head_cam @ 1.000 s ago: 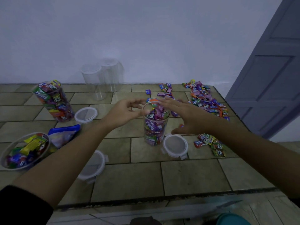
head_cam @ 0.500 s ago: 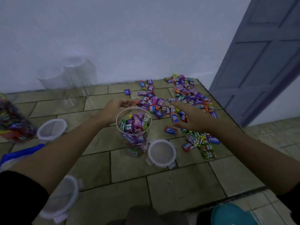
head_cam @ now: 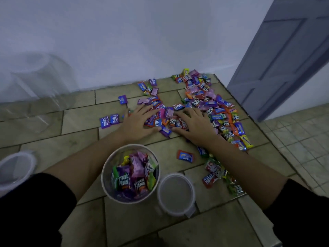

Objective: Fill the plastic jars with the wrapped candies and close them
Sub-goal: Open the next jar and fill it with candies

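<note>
The loose candies lie in a long band down the right side of the tiled counter, running from the back wall toward the front right corner, and both hands are planted on the left end of that band. The left hand lies flat, fingers spread over a few wrappers. The right hand is just beside it doing the same, palm down and fingers fanned, with nothing pinched as far as I can see. A little clump of candies sits between the two thumbs, so my guess is a two-handed scoop is coming. The bit that matters is that the jar is behind the hands, closer to the person. It stands upright and open between the forearms, nearer the left one, and looks pretty full already. So any handful has to travel back toward the body, and there's bare tile between the hands and the jar rim for that. Its lid lies just beside the jar on the right. I'd watch the right edge, because the pile runs right along it, with floor below and the door beyond. Blurry empty jars stand well apart at the back left.
</note>
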